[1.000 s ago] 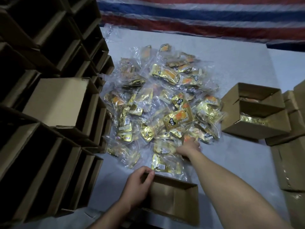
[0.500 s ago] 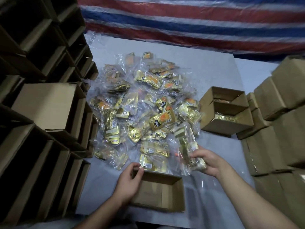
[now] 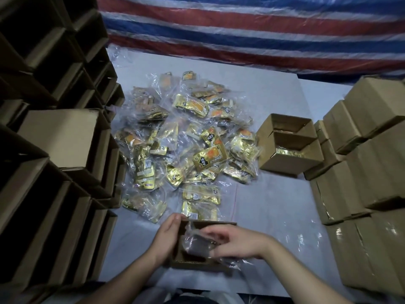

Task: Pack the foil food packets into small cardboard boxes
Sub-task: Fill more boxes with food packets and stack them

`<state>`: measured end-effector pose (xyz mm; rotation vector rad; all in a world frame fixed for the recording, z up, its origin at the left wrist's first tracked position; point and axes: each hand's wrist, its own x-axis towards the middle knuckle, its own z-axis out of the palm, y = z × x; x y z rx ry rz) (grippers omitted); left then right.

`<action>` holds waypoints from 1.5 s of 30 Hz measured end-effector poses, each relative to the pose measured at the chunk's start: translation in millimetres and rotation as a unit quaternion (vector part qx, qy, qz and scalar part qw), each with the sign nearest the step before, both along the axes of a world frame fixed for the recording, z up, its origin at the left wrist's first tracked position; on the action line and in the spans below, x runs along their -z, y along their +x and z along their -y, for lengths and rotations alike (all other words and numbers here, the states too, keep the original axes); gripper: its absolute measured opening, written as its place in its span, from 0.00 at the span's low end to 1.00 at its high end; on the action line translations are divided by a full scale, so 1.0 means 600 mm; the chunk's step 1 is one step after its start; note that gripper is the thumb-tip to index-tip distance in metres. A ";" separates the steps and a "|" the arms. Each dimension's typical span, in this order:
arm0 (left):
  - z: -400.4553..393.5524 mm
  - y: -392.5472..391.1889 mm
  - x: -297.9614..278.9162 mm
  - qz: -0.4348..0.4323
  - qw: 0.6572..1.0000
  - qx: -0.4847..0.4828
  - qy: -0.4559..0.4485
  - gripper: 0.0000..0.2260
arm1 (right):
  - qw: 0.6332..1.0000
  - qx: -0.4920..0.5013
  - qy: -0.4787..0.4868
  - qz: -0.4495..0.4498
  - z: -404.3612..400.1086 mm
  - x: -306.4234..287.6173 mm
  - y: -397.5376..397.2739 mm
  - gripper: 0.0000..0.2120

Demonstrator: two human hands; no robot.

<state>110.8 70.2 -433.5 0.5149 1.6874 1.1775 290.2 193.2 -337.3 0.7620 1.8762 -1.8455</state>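
Hands: the left hand is curled round the left wall of the small box, steadying it; the right hand pinches a bagged packet and holds it over the box mouth.
Packet in hand: a clear outer bag is seen, with its contents dark and blurred (the foil cannot be made out here); part of it is judged to be already inside the box.
Step in hand: one packet is being loaded into the near box, which sits at the near edge of the surface.
Next move: the packet would need to be pushed flat to the bottom and let go, the box being kept braced; another packet would then be fetched.
Pile: the remaining foil packets lie heaped just beyond the box, mid-surface, the nearest ones almost touching its far wall.
Open boxes at right: two open boxes stand beside the pile, with foil visible in the nearer one.
Closed boxes: a stack of shut boxes is ranged along the right.
Empty boxes: stacked on their sides at left, crowding the pile's edge.
Obstruction: loose plastic of the bag may catch on the box rim.
Backdrop: a striped tarpaulin hangs behind.
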 end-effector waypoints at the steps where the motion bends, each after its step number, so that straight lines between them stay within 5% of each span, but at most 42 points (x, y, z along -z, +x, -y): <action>1: 0.001 -0.001 0.001 0.014 1.000 -0.001 0.005 0.13 | 0.998 -0.039 0.043 0.013 0.006 0.009 -0.010 0.21; 9: -0.005 0.002 0.005 -0.018 1.000 0.022 0.010 0.14 | 0.965 -0.183 0.171 0.072 0.029 0.097 -0.067 0.10; 15: 0.000 0.000 0.019 -0.012 1.000 -0.013 0.004 0.13 | 0.895 -0.261 0.336 0.132 0.044 0.156 -0.074 0.31; 22: -0.003 0.002 0.006 -0.024 1.000 -0.007 0.015 0.12 | 0.972 -0.105 0.149 0.146 0.025 0.149 -0.072 0.35; 26: -0.004 0.002 -0.001 -0.043 0.999 -0.001 0.015 0.12 | 0.973 -0.093 0.168 0.130 0.022 0.133 -0.084 0.11; 32: -0.004 0.002 -0.007 -0.063 0.998 0.012 0.012 0.12 | 0.948 -0.183 0.133 0.226 0.047 0.138 -0.110 0.20; 39: 0.002 0.001 -0.007 -0.074 0.997 0.020 0.010 0.13 | 0.960 -0.157 0.131 0.191 0.053 0.098 -0.110 0.23; 42: 0.002 0.000 -0.003 -0.054 0.998 0.017 0.011 0.13 | 0.981 -0.094 0.104 0.132 0.016 0.050 -0.087 0.19; 45: 0.001 0.001 -0.001 -0.046 0.999 0.009 0.005 0.13 | 0.990 0.114 -0.025 0.073 -0.051 0.014 -0.078 0.14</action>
